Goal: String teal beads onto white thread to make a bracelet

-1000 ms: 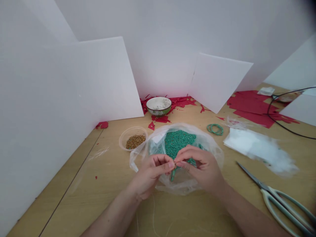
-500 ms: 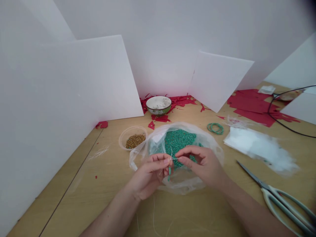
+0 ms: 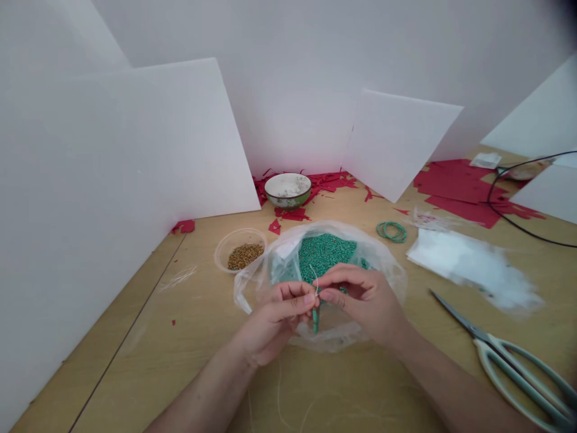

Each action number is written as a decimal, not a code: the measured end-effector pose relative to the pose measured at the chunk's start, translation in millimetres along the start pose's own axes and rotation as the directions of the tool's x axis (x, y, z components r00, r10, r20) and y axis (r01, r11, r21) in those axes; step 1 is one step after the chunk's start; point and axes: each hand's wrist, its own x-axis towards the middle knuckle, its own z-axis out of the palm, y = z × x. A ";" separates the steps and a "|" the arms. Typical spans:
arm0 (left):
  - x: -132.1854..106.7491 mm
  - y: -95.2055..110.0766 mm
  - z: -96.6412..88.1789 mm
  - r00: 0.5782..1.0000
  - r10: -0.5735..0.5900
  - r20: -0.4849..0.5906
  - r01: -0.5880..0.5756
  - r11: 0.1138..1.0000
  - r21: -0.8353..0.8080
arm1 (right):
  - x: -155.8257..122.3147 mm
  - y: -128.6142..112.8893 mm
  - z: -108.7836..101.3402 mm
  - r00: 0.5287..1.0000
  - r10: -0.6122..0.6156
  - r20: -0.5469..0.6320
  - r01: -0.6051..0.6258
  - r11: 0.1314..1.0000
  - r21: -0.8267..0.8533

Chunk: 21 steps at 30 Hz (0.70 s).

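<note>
My left hand (image 3: 274,316) and my right hand (image 3: 360,300) meet over an open clear plastic bag (image 3: 252,282) holding a heap of green beads (image 3: 324,252). Both hands are closed in a pinch, fingertips nearly touching. My left hand pinches a thin pale thread (image 3: 314,276) with a short run of green beads (image 3: 315,320) hanging below the fingers. My right hand pinches at the thread's upper end; what it holds there is too small to make out. More loose thread (image 3: 279,391) trails on the table below my wrists.
A clear cup of brown beads (image 3: 241,254) and a bowl (image 3: 287,189) sit behind the bag. Green bead rings (image 3: 392,231), white plastic wrap (image 3: 473,267) and scissors (image 3: 509,361) lie right. Red paper scraps (image 3: 460,189), a black cable (image 3: 518,222) and white boards (image 3: 148,150) ring the table.
My hands drew slightly apart half a second ago, showing the thread between them, and have now come back together. The beaded thread end still hangs below my left fingers.
</note>
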 end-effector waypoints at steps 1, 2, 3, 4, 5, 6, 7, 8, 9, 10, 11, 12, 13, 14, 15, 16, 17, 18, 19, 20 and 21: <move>-0.3 0.2 0.2 1.000 0.004 -0.001 -0.004 1.000 0.009 | -0.1 0.2 0.0 1.000 0.011 0.006 -0.011 1.000 0.008; -0.6 0.7 0.3 1.000 0.014 -0.003 -0.014 1.000 0.026 | -0.1 0.2 0.2 0.999 0.040 0.026 -0.041 0.999 0.034; -0.8 1.2 0.4 1.000 0.030 -0.008 -0.030 0.998 0.051 | 0.1 0.0 0.4 0.994 0.089 0.058 -0.093 0.992 0.082; -1.0 1.8 0.6 0.999 0.050 -0.015 -0.048 0.995 0.084 | 0.3 -0.5 0.6 0.984 0.148 0.104 -0.162 0.976 0.144; -1.1 2.5 0.7 0.997 0.070 -0.023 -0.067 0.990 0.122 | 0.6 -1.3 0.8 0.966 0.208 0.154 -0.238 0.949 0.209; -1.2 3.1 0.9 0.995 0.092 -0.034 -0.085 0.984 0.159 | 1.0 -2.3 0.9 0.946 0.259 0.197 -0.305 0.914 0.266; -1.2 3.6 1.1 0.993 0.109 -0.045 -0.099 0.977 0.189 | 1.4 -3.3 0.8 0.928 0.296 0.225 -0.356 0.882 0.310; -1.2 4.0 1.4 0.991 0.122 -0.053 -0.108 0.972 0.210 | 1.7 -4.2 0.7 0.917 0.321 0.236 -0.387 0.858 0.337; -1.3 4.3 1.7 0.990 0.129 -0.059 -0.113 0.968 0.226 | 1.9 -5.0 0.5 0.910 0.341 0.235 -0.407 0.844 0.350; -1.3 4.4 1.9 0.989 0.134 -0.061 -0.116 0.964 0.238 | 1.8 -5.5 0.3 0.904 0.357 0.235 -0.422 0.835 0.353; -1.4 4.5 2.0 0.988 0.138 -0.062 -0.119 0.962 0.246 | 1.3 -5.8 0.3 0.899 0.370 0.235 -0.434 0.831 0.349; -1.5 4.6 1.9 0.988 0.143 -0.063 -0.123 0.960 0.253 | 0.6 -5.9 0.6 0.895 0.377 0.237 -0.441 0.830 0.342; -1.6 4.6 1.8 0.987 0.148 -0.065 -0.127 0.958 0.258 | -0.4 -5.8 1.1 0.896 0.376 0.235 -0.438 0.835 0.333; -1.6 4.6 1.5 0.985 0.157 -0.070 -0.134 0.956 0.261 | -1.7 -5.6 1.9 0.904 0.365 0.223 -0.421 0.848 0.322; -1.4 4.6 1.1 0.984 0.164 -0.076 -0.139 0.956 0.259 | -3.0 -5.3 2.9 0.919 0.343 0.197 -0.389 0.872 0.297; -1.1 4.4 0.8 0.982 0.169 -0.082 -0.143 0.957 0.254 | -4.4 -4.9 4.0 0.938 0.307 0.158 -0.339 0.907 0.249; -0.7 4.2 0.5 0.982 0.169 -0.085 -0.144 0.959 0.243 | -5.6 -4.5 5.0 0.961 0.254 0.108 -0.270 0.947 0.173; -0.3 3.8 0.3 0.983 0.164 -0.088 -0.140 0.963 0.228 | -6.6 -4.0 5.8 0.982 0.178 0.056 -0.182 0.981 0.070; 0.1 3.5 0.3 0.984 0.154 -0.091 -0.132 0.969 0.210 | -7.2 -3.5 6.4 0.997 0.082 0.012 -0.081 0.995 -0.050; 0.5 3.1 0.4 0.986 0.140 -0.092 -0.120 0.974 0.193 | -7.5 -3.1 6.6 0.999 -0.030 -0.012 0.027 0.985 -0.170; 0.6 2.8 0.8 0.988 0.124 -0.090 -0.106 0.978 0.180 | -7.6 -2.8 6.6 0.989 -0.148 -0.016 0.138 0.953 -0.270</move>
